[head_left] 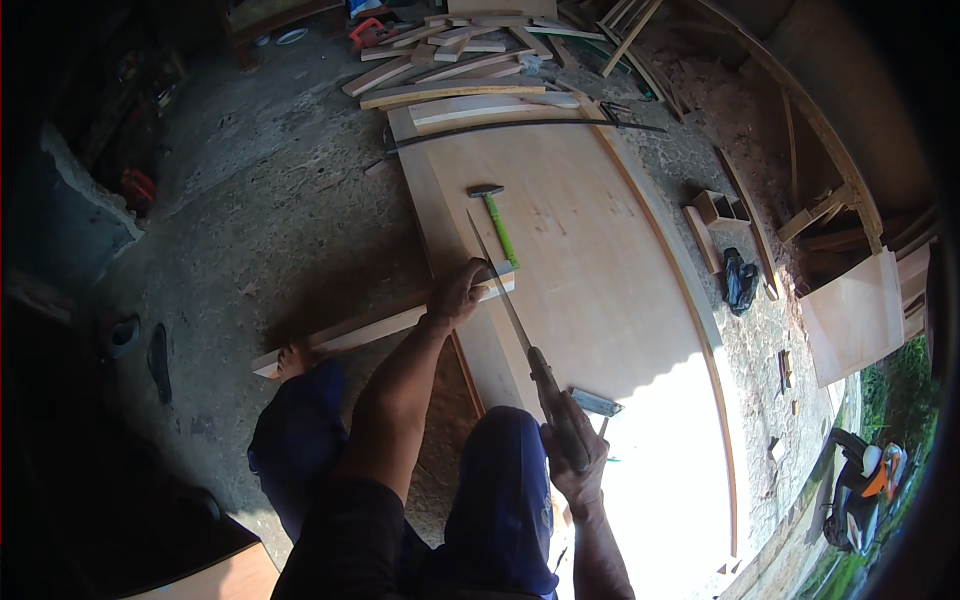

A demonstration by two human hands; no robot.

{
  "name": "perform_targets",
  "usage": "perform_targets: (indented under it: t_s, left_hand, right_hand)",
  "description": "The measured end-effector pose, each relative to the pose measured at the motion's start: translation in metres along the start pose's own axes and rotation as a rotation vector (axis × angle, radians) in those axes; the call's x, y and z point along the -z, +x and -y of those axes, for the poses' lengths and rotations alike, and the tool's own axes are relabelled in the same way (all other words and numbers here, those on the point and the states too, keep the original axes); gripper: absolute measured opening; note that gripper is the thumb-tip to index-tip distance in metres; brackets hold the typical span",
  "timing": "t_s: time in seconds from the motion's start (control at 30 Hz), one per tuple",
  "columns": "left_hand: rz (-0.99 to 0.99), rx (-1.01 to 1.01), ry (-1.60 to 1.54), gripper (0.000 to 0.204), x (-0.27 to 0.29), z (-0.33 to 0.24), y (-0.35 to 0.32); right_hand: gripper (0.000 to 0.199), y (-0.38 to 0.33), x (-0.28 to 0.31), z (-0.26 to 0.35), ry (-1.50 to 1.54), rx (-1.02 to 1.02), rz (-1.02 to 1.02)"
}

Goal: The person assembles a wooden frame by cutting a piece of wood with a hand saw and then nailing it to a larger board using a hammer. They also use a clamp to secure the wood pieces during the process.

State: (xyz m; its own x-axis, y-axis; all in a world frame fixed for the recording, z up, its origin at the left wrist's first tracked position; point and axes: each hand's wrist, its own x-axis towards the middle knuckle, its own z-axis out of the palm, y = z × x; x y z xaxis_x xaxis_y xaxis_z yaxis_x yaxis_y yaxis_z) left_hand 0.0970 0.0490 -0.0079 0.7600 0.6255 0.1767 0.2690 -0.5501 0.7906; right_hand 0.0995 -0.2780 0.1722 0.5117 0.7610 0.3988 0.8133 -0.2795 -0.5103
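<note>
My right hand [575,445] is closed round the handle of a handsaw [518,325], whose blade points away from me. The blade lies at the end of a wooden batten [385,328], by the fingers of my left hand [460,292]. That hand is closed on the batten near this end, which rests on a large wooden panel [600,250]. My bare foot [293,362] is at the batten's other end. Just beyond the blade, a hammer [497,225] with a green handle lies on the panel. A small blue-grey object [597,402] sits beside my right hand; its kind is unclear.
Several loose boards [450,65] are piled beyond the panel's far end. A long dark bar [520,125] crosses that end. On the right floor are a small wooden box [721,210] and a black plastic bag [740,280]. A sandal [159,362] lies at left.
</note>
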Motion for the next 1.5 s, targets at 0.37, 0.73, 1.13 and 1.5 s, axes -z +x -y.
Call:
perform_targets:
  t_s: [0.37,0.73,1.13,1.5]
  left_hand:
    - [0.079,0.085,-0.057,0.038,0.004,-0.005,0.002]
    - [0.085,0.104,-0.100,0.038,0.005,-0.010,0.001]
    - [0.030,0.045,-0.131,0.038,0.003,0.027,0.002]
    - [-0.042,0.019,0.103,0.043,0.006,-0.014,0.005]
  right_hand:
    - [0.052,-0.029,0.041,0.021,-0.011,-0.047,0.105]
    - [0.052,-0.051,0.059,0.018,-0.129,0.033,0.137]
    - [0.053,-0.025,0.031,0.012,0.078,-0.054,0.102]
    - [0.051,0.077,-0.056,-0.012,0.184,0.007,0.015]
